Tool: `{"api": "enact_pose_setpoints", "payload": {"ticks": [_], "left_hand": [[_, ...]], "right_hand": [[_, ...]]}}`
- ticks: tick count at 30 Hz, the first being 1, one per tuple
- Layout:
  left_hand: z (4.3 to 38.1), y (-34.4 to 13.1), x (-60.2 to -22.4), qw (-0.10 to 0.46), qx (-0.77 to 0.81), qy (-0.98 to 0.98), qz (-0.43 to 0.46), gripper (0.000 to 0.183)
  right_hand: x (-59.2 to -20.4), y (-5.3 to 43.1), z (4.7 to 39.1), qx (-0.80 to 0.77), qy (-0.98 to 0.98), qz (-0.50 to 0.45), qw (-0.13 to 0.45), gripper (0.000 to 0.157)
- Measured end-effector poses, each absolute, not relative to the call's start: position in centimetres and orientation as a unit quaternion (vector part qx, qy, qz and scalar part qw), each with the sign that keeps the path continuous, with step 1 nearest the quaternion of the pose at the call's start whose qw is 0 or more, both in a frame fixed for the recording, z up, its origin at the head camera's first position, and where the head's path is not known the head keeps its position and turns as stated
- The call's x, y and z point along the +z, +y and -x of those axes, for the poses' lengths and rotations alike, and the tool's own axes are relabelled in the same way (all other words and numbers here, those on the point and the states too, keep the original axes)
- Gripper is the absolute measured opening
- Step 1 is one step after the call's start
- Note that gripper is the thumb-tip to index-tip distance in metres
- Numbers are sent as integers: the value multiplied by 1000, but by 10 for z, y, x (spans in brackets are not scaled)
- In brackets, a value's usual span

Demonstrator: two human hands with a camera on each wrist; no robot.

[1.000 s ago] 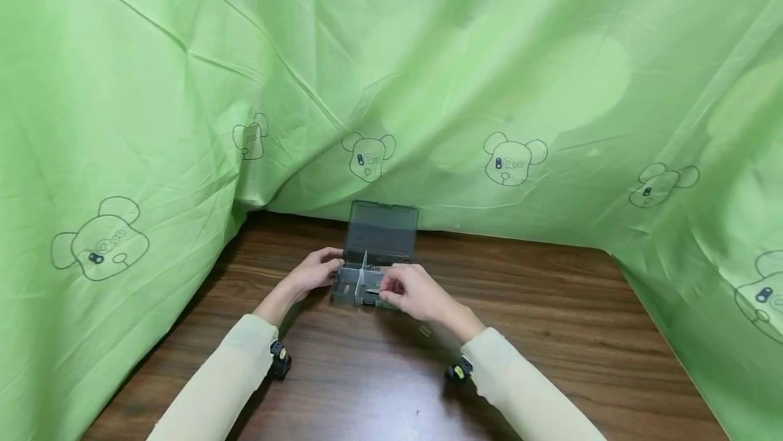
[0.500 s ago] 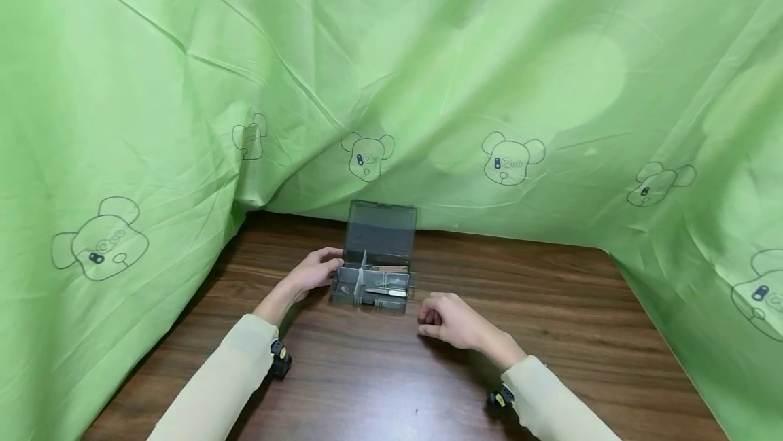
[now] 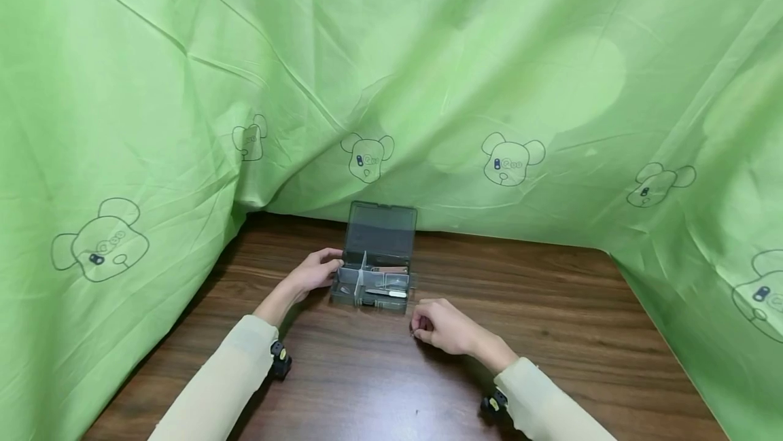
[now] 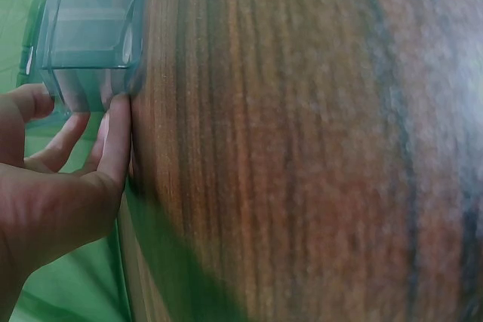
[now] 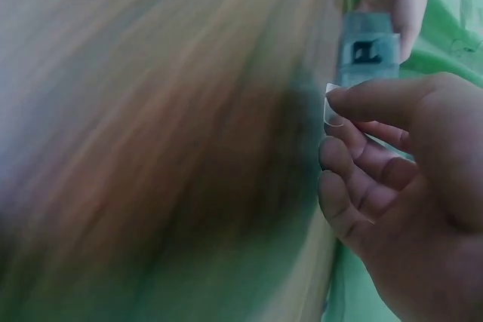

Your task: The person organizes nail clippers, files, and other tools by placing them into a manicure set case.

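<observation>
A smoky clear compartment box [image 3: 370, 300] stands at the back middle of the table in the head view, its lid [image 3: 380, 227] raised. My left hand [image 3: 314, 270] holds the box's left end; some fingers show through the plastic in the left wrist view. Just off the box's front right corner, my right hand [image 3: 445, 327] is low over the table. Between thumb and index finger it pinches a small clear piece with a pale edge [image 5: 330, 103]; its kind is not clear. The other fingers are curled in.
A slim silver tool with a white end [image 3: 396, 293] lies in the front right compartment. Behind it is a reddish-brown strip [image 3: 391, 270]. A small clear thing [image 3: 345, 289] lies front left. A green curtain [image 3: 440, 176] hangs round the brown wooden table [image 3: 550, 325].
My right hand has left the box, moving right and toward me, and now pinches the small clear piece that lay on the table. My left hand has stayed at the box.
</observation>
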State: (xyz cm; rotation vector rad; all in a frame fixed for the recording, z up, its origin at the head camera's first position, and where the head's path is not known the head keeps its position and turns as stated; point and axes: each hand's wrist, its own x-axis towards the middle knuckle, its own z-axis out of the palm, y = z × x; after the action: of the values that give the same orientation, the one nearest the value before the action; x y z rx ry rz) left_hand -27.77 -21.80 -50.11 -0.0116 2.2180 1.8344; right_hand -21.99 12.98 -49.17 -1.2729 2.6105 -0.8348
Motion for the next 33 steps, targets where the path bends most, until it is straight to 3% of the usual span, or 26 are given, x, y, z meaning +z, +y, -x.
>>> {"api": "enact_pose_setpoints", "payload": {"ticks": [4,19,33], "left_hand": [[277,-215,-501,136,633,762,4,47],[277,-215,-501,128,636,761,7,46],[278,-210,-500,139,627,766,-4,48]], "right_hand": [[-482,116,221,-295,854,426,49,19],[-451,39,246,-341,839,423,-38,14],[-472,6,273,-365,871,327,-24,9]]}}
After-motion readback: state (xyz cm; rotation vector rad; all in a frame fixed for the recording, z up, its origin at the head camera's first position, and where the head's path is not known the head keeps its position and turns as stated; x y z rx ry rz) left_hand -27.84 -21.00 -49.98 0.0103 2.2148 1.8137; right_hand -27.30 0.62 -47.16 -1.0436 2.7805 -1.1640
